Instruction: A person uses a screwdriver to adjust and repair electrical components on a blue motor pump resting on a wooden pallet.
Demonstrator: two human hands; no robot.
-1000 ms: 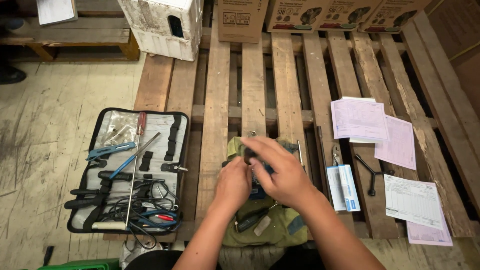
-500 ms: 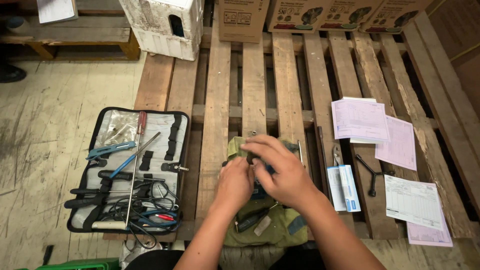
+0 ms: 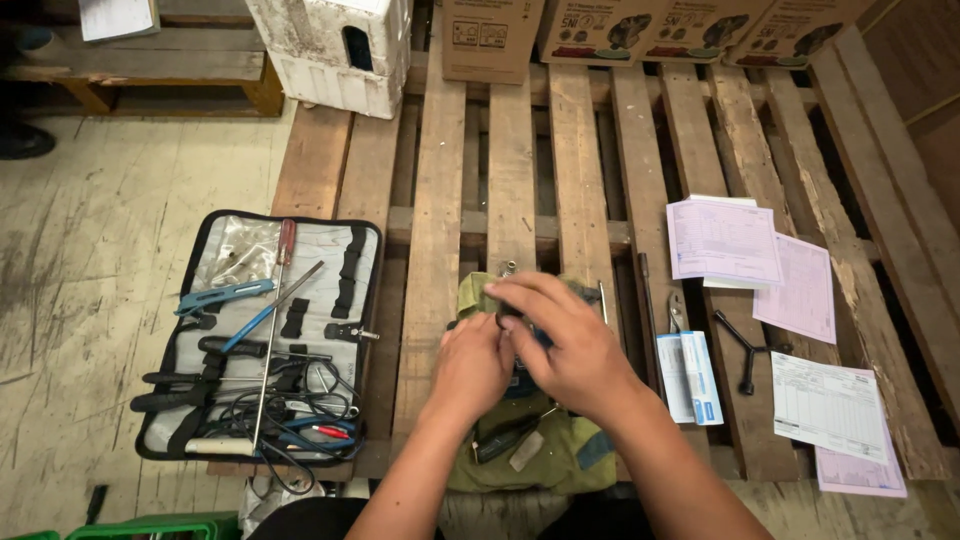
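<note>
Both my hands work over a small dark object on an olive-green cloth [image 3: 560,455] spread on the wooden pallet [image 3: 440,220]. My left hand [image 3: 470,365] pinches at the object from the left. My right hand [image 3: 565,345] covers it from above, fingers curled around it, with a bit of blue showing beneath. The object itself is mostly hidden by my fingers. A small dark tool [image 3: 505,435] lies on the cloth just below my hands.
An open tool roll [image 3: 265,340] with pliers, screwdrivers and wires lies at the left on the floor. Pink and white paper forms [image 3: 725,240], a blue-white box [image 3: 690,375], a metal rod [image 3: 648,300] and a Y-shaped wrench [image 3: 742,350] lie at the right. Cardboard boxes [image 3: 485,40] stand at the back.
My hands stay in nearly the same place on the object; only the fingers have shifted slightly.
</note>
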